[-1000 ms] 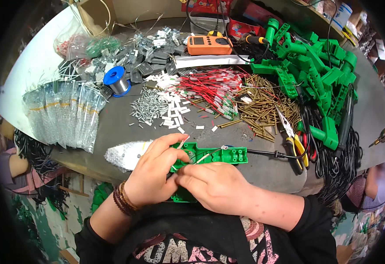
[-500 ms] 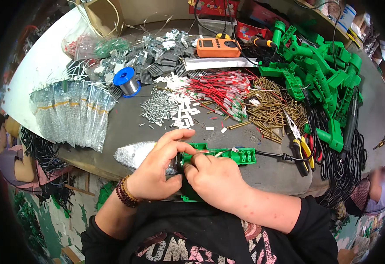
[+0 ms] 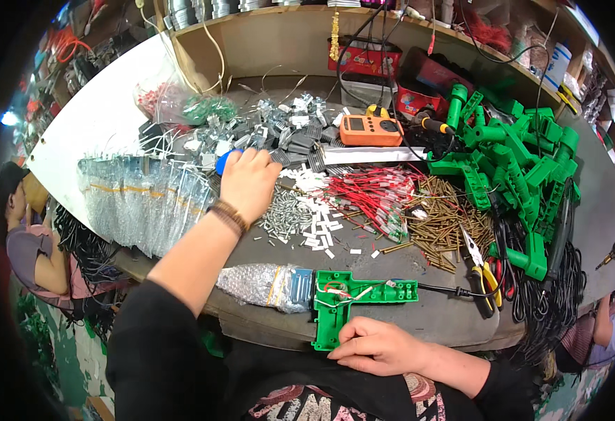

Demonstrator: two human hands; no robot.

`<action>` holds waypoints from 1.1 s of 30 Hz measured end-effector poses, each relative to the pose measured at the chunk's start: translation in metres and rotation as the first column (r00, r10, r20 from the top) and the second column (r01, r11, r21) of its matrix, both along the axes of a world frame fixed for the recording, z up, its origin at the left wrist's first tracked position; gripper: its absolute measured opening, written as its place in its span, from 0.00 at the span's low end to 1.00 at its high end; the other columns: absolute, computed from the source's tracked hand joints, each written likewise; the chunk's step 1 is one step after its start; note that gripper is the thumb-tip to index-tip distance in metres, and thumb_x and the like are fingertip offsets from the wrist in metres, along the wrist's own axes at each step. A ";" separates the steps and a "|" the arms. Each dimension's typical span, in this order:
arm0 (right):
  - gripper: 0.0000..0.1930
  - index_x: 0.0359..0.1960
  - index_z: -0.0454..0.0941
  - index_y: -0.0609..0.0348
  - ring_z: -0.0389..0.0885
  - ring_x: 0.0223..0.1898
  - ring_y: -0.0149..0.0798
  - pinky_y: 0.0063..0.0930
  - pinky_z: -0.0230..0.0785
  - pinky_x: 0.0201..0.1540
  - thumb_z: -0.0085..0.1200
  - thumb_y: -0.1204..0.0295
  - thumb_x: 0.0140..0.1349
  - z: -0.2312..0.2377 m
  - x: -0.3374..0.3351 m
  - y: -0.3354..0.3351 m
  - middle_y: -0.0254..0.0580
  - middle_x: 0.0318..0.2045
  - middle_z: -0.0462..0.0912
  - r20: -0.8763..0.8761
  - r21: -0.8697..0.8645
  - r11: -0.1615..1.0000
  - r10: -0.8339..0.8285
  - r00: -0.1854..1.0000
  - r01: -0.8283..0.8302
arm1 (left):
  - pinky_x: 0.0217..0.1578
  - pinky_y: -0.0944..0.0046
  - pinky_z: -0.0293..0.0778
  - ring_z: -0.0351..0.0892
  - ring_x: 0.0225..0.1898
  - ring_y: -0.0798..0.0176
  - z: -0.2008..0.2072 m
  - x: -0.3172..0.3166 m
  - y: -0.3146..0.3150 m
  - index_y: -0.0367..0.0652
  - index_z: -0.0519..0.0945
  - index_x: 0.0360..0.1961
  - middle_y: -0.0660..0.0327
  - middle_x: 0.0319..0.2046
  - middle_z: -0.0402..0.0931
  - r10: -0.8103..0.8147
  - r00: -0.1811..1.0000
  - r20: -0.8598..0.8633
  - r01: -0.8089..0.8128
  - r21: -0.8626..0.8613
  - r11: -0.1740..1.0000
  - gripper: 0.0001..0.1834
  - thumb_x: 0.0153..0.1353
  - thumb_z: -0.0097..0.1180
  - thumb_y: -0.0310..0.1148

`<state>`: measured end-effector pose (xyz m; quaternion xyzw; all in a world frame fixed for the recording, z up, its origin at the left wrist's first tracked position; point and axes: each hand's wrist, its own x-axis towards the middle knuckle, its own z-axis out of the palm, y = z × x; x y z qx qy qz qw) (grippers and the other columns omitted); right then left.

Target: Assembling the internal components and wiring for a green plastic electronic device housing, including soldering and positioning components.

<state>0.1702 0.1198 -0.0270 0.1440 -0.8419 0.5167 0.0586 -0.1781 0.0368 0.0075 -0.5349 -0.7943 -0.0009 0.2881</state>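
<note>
My left hand (image 3: 250, 184) is stretched out over the table, its fingers closed around a blue solder spool (image 3: 227, 161) that it mostly covers. My right hand (image 3: 381, 345) is near the table's front edge, fingers curled, with their tips at the lower end of a green pistol-shaped plastic housing half (image 3: 330, 324). The housing lies with its hollow side up; red and white wires (image 3: 346, 295) run inside it. A black cable (image 3: 441, 288) leaves its right end. At its left end sits a bubble-wrapped piece (image 3: 255, 284) with an orange band.
Beyond lie piles of screws (image 3: 286, 214), white bits (image 3: 319, 228), red wires (image 3: 367, 196) and brass-coloured rods (image 3: 437, 221). Bubble-wrapped bundles (image 3: 146, 207) lie left. An orange multimeter (image 3: 372, 130) stands behind; pliers (image 3: 481, 281), green housings (image 3: 511, 147) and black cables (image 3: 553, 295) lie right.
My left hand has left the housing and reached forward and left to the spool. My right hand has drawn back to the grip's lower end, uncovering the wires. The view has tilted up.
</note>
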 end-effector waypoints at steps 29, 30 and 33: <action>0.10 0.41 0.81 0.55 0.80 0.42 0.45 0.37 0.75 0.43 0.60 0.78 0.58 -0.003 -0.015 0.000 0.38 0.41 0.78 -0.106 0.070 0.972 -0.217 0.970 0.225 | 0.37 0.58 0.81 0.84 0.38 0.52 -0.033 0.170 -0.097 0.38 0.78 0.50 0.53 0.39 0.83 -0.568 0.551 0.612 0.278 0.507 0.816 0.35 0.42 0.79 0.41; 0.10 0.41 0.81 0.55 0.80 0.42 0.45 0.37 0.75 0.43 0.60 0.78 0.58 -0.003 -0.015 0.001 0.38 0.41 0.78 -0.106 0.064 0.971 -0.222 0.969 0.230 | 0.37 0.58 0.81 0.84 0.38 0.52 -0.033 0.168 -0.097 0.38 0.78 0.50 0.53 0.39 0.83 -0.567 0.548 0.614 0.283 0.502 0.817 0.35 0.42 0.79 0.41; 0.10 0.41 0.81 0.55 0.80 0.42 0.45 0.38 0.75 0.42 0.60 0.79 0.57 -0.004 -0.017 0.001 0.38 0.41 0.78 -0.117 0.049 0.970 -0.230 0.966 0.237 | 0.38 0.58 0.82 0.85 0.38 0.51 -0.031 0.168 -0.096 0.37 0.78 0.50 0.53 0.40 0.82 -0.557 0.551 0.622 0.309 0.468 0.828 0.34 0.43 0.79 0.40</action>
